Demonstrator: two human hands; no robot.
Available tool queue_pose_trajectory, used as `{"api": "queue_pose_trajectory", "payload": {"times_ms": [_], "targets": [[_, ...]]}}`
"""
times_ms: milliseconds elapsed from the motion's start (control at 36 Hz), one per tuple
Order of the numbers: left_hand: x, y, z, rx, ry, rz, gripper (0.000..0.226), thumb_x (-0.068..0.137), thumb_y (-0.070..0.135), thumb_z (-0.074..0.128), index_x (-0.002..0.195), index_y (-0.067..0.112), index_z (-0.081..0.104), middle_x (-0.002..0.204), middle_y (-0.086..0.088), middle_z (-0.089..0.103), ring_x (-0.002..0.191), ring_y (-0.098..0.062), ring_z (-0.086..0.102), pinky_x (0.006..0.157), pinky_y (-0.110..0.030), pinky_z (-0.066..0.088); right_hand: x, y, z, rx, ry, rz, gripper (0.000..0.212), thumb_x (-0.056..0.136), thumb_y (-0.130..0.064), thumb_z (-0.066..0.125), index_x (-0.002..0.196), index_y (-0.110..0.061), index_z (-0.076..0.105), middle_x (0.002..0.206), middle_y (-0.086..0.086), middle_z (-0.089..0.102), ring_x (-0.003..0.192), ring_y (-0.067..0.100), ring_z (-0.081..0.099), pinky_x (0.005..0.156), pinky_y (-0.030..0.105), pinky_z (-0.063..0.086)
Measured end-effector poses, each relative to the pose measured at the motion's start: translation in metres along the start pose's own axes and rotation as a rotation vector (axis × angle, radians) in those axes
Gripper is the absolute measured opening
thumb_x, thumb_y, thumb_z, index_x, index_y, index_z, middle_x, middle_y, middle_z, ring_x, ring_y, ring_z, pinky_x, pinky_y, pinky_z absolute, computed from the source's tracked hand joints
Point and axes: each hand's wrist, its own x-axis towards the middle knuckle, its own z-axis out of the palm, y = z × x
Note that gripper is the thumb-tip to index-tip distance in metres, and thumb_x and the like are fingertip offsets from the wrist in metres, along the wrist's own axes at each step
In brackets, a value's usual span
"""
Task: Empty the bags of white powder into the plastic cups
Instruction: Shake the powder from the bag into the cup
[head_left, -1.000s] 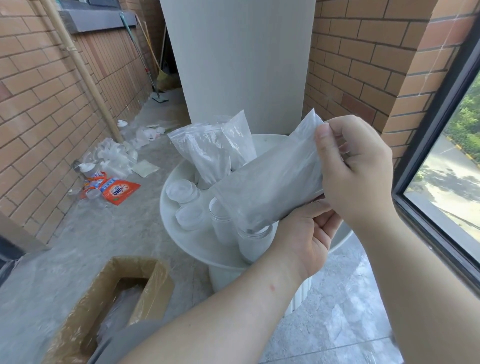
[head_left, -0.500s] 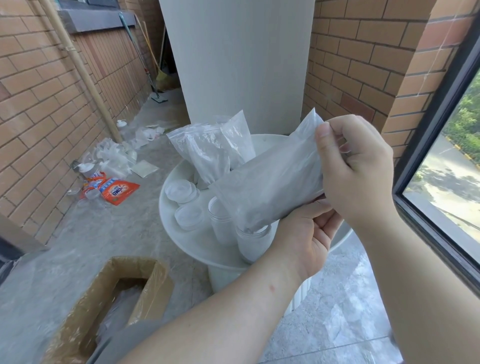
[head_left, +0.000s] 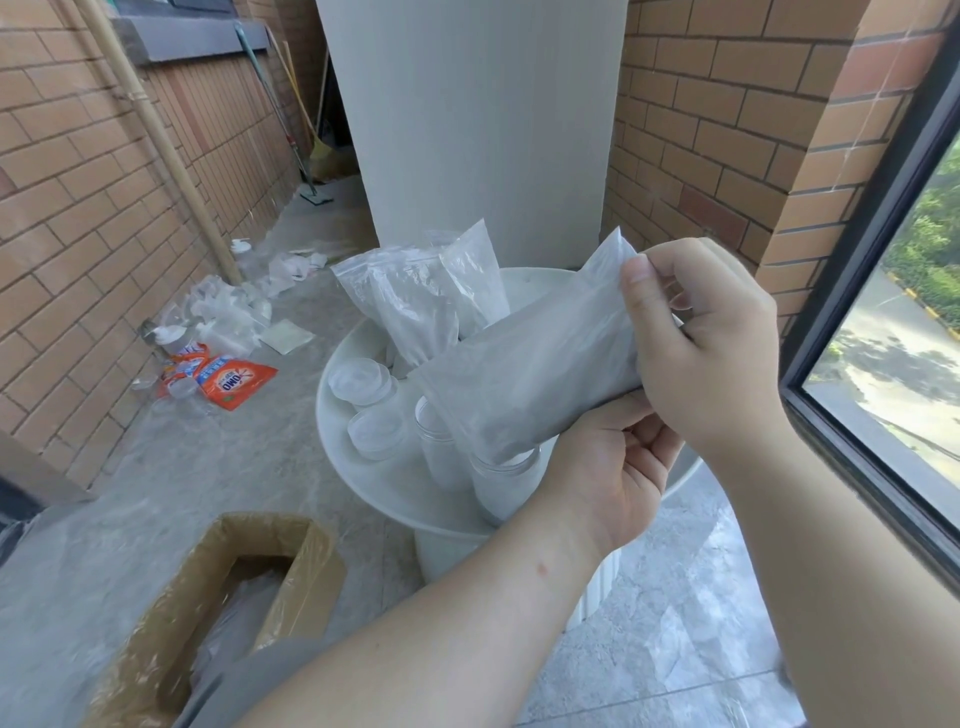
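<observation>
Gripping a tilted bag (head_left: 530, 379) over one cup (head_left: 501, 483), left hand (head_left: 613, 467) below, right hand (head_left: 711, 343) above; spare bags (head_left: 421, 306), lidded cups (head_left: 361, 382) behind.

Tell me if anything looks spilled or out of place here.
No spill shows on the table. The bag, gripped by the left hand and pinched by the right hand, tilts with its low end at a cup. The odd part is the floor left of the table: an orange packet and crumpled wrappers lie scattered.
</observation>
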Motion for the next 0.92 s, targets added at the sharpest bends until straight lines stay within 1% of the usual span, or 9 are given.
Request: {"api": "queue_pose_trajectory", "payload": {"times_ms": [83, 194, 306, 389, 528, 611, 722, 806, 917], "targets": [[0.001, -0.001, -0.001, -0.008, -0.012, -0.002, 0.046, 0.093, -0.010, 0.051, 0.057, 0.009, 0.072, 0.061, 0.000, 0.070, 0.054, -0.006, 0.068, 0.053, -0.016, 0.054, 0.000, 0.001, -0.001, 0.004, -0.008, -0.003, 0.024, 0.103, -0.022, 0.054, 0.086, -0.009, 0.063, 0.081, -0.005, 0.055, 0.081, 0.013, 0.050, 0.074, 0.023, 0.039], [0.003, -0.001, -0.003, -0.016, -0.024, -0.003, 0.042, 0.093, -0.009, 0.052, 0.063, 0.008, 0.075, 0.070, -0.002, 0.074, 0.064, -0.009, 0.072, 0.061, -0.020, 0.057, 0.000, 0.003, -0.002, 0.000, -0.020, -0.001, 0.023, 0.102, -0.022, 0.055, 0.086, -0.009, 0.064, 0.081, -0.004, 0.056, 0.081, 0.014, 0.052, 0.074, 0.027, 0.040], [0.004, -0.002, -0.004, -0.038, -0.042, 0.006, 0.036, 0.091, -0.010, 0.054, 0.070, 0.007, 0.077, 0.079, -0.005, 0.076, 0.072, -0.012, 0.074, 0.069, -0.023, 0.060, 0.001, 0.004, -0.003, 0.010, -0.028, 0.012, 0.024, 0.101, -0.023, 0.057, 0.086, -0.008, 0.066, 0.082, -0.005, 0.057, 0.082, 0.011, 0.051, 0.075, 0.022, 0.040], [0.005, -0.002, -0.004, -0.044, -0.050, 0.008, 0.036, 0.091, -0.010, 0.054, 0.070, 0.008, 0.078, 0.081, -0.005, 0.076, 0.074, -0.012, 0.074, 0.072, -0.024, 0.060, 0.001, 0.005, -0.005, 0.017, -0.035, 0.014, 0.024, 0.101, -0.023, 0.058, 0.085, -0.007, 0.067, 0.081, -0.005, 0.056, 0.082, 0.009, 0.051, 0.076, 0.020, 0.039], [0.005, -0.003, -0.003, -0.043, -0.054, 0.000, 0.035, 0.090, -0.010, 0.055, 0.070, 0.007, 0.077, 0.079, -0.005, 0.076, 0.072, -0.012, 0.074, 0.069, -0.023, 0.060, 0.001, 0.006, -0.006, 0.013, -0.041, 0.008, 0.024, 0.101, -0.023, 0.058, 0.085, -0.008, 0.068, 0.081, -0.005, 0.057, 0.082, 0.010, 0.051, 0.076, 0.021, 0.039], [0.006, -0.003, -0.003, -0.036, -0.058, -0.005, 0.031, 0.090, -0.010, 0.056, 0.073, 0.007, 0.077, 0.080, -0.005, 0.076, 0.072, -0.011, 0.074, 0.067, -0.022, 0.059, 0.000, 0.006, -0.007, 0.025, -0.051, 0.021, 0.022, 0.100, -0.021, 0.059, 0.085, -0.007, 0.068, 0.082, -0.003, 0.059, 0.083, 0.013, 0.054, 0.076, 0.024, 0.041], [0.008, -0.003, -0.004, -0.039, -0.076, -0.011, 0.030, 0.089, -0.009, 0.058, 0.077, 0.009, 0.078, 0.084, -0.004, 0.077, 0.076, -0.010, 0.074, 0.070, -0.022, 0.059, 0.000, 0.007, -0.008, 0.043, -0.075, 0.044, 0.017, 0.096, -0.017, 0.061, 0.084, -0.007, 0.068, 0.083, -0.003, 0.059, 0.085, 0.017, 0.055, 0.077, 0.027, 0.042], [0.009, -0.003, -0.006, -0.045, -0.087, -0.013, 0.027, 0.089, -0.008, 0.059, 0.083, 0.009, 0.078, 0.089, -0.005, 0.077, 0.081, -0.011, 0.074, 0.074, -0.023, 0.059, -0.001, 0.009, -0.010, 0.048, -0.098, 0.058, 0.016, 0.092, -0.016, 0.060, 0.082, -0.007, 0.068, 0.083, -0.003, 0.059, 0.085, 0.019, 0.056, 0.078, 0.028, 0.041], [0.011, -0.003, -0.007, -0.054, -0.097, -0.018, 0.025, 0.090, -0.008, 0.058, 0.086, 0.007, 0.078, 0.093, -0.007, 0.077, 0.085, -0.013, 0.074, 0.078, -0.024, 0.059, -0.002, 0.012, -0.013, 0.052, -0.107, 0.068, 0.016, 0.090, -0.015, 0.059, 0.079, -0.008, 0.067, 0.082, -0.006, 0.058, 0.084, 0.019, 0.055, 0.077, 0.027, 0.040]]}}
